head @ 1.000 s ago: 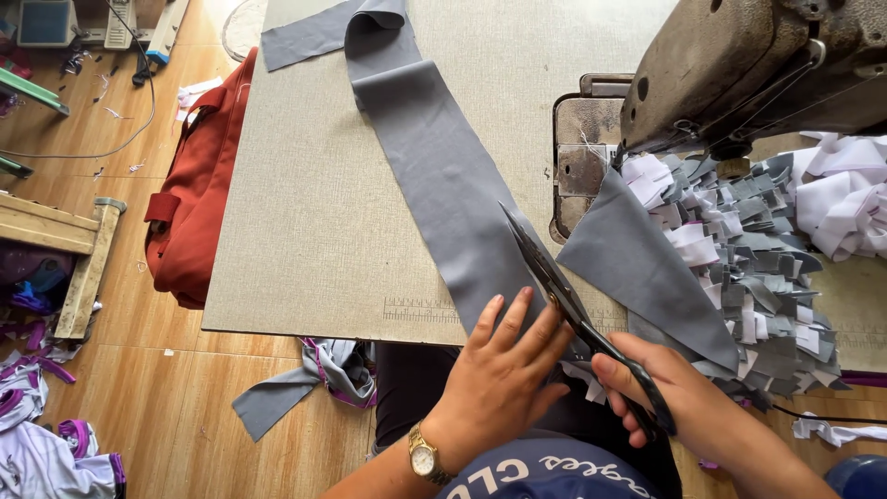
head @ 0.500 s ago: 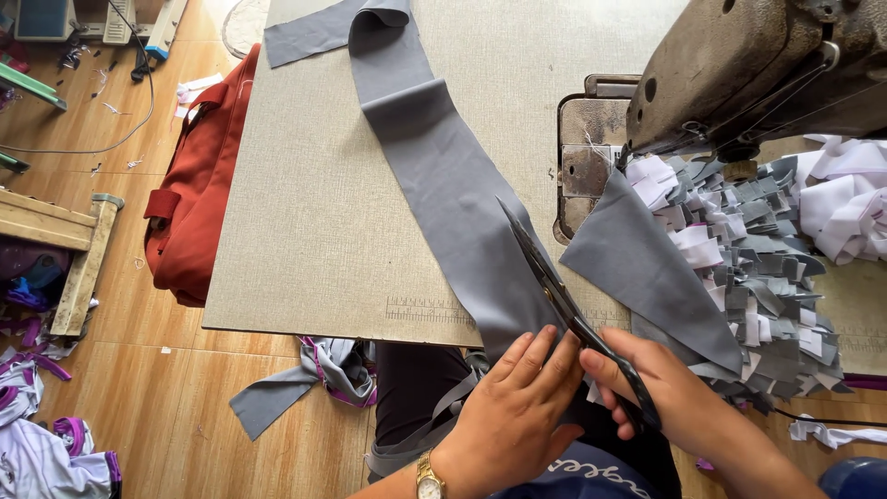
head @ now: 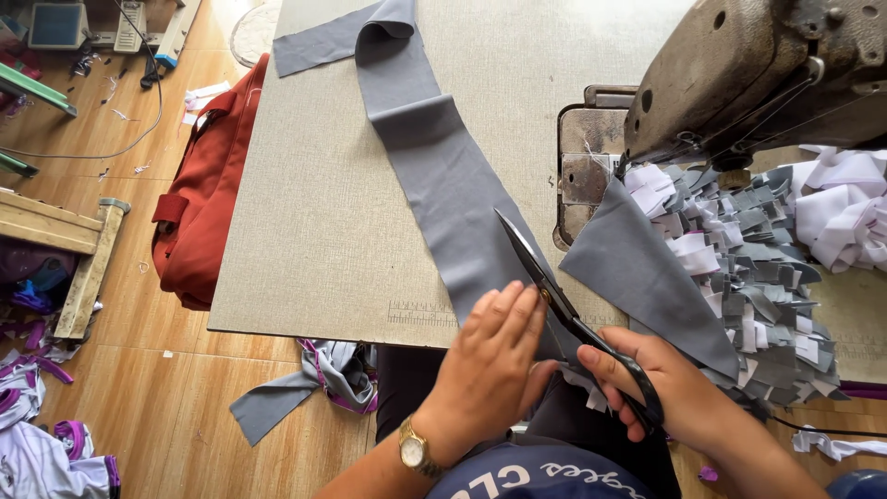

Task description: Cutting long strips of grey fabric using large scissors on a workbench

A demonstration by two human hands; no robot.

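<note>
Left hand [head: 490,370] is flat on the grey strip [head: 443,176] right at the table edge, fingers pressed together and pinning the cloth just beside the blades. Right hand [head: 674,393] has its fingers curled through the handles of the black scissors [head: 554,300] — closed round them, thumb loop mostly hidden. The blades look nearly closed, point lying on the strip and aimed up the table.

For a clean cut here I'd say: keep the lower blade riding on the table [head: 323,231] so the cloth doesn't lift, and keep that left palm flat with the fingertips back from the edge of the blade — they sit very close to it. Long strokes without snapping fully shut should leave fewer nicks. I can't tell how far the cut runs, since the hands cover it.

The strip runs from the hands diagonally up to the far side, where it folds over itself. A grey triangle [head: 647,277] of the same cloth lies just right of the scissors, touching a heap of grey and white scraps [head: 758,259]. Behind that sits the sewing machine [head: 758,74]. A red bag [head: 208,203] hangs off the left side of the table — well clear.
</note>
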